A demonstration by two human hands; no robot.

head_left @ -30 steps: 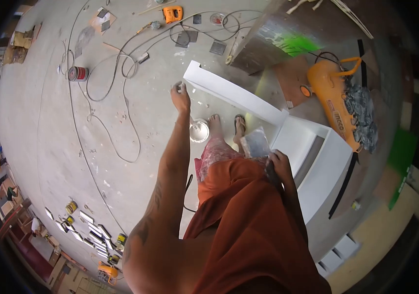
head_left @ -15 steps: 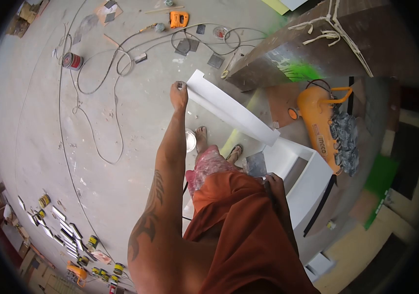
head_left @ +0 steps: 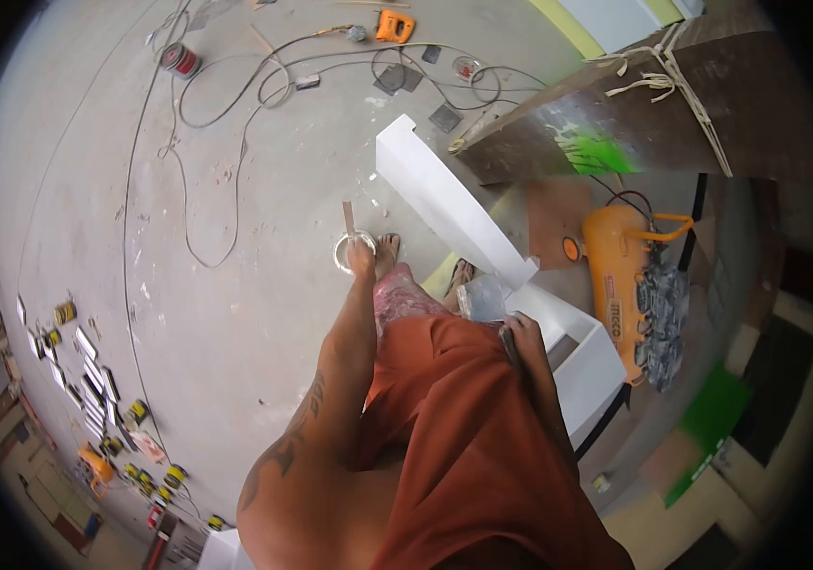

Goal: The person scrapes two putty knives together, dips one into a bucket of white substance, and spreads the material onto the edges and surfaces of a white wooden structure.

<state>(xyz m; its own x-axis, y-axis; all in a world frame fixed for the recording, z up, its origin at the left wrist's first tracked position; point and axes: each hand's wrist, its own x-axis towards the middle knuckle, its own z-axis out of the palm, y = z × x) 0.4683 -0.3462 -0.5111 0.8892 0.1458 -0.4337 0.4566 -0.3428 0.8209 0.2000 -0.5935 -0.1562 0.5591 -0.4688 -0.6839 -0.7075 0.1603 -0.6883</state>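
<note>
My left hand [head_left: 361, 256] is closed over the mouth of a white-rimmed can [head_left: 339, 255] on the floor beside my foot. A narrow flat brown strip [head_left: 348, 217] sticks out past its fingers; its other end is hidden. By my right thigh, my right hand [head_left: 526, 334] grips a flat greyish plate [head_left: 484, 299] by its near edge, with a pale patch on top. A long white panel [head_left: 449, 204] with a notched end slants in front of me. Its near end meets a white open box frame [head_left: 587, 366] on my right.
An orange air compressor [head_left: 611, 294] stands at the right. Behind it, a brown slab [head_left: 634, 109] is tied with cord. A hose [head_left: 283, 62], an orange power tool [head_left: 394, 27], a red tin [head_left: 180, 61] and dark sheets [head_left: 444, 118] lie on the floor ahead.
My left hand has come back from the far end of the white panel down to the can. The plate in my right hand has tilted and looks lighter. The view has shifted.
</note>
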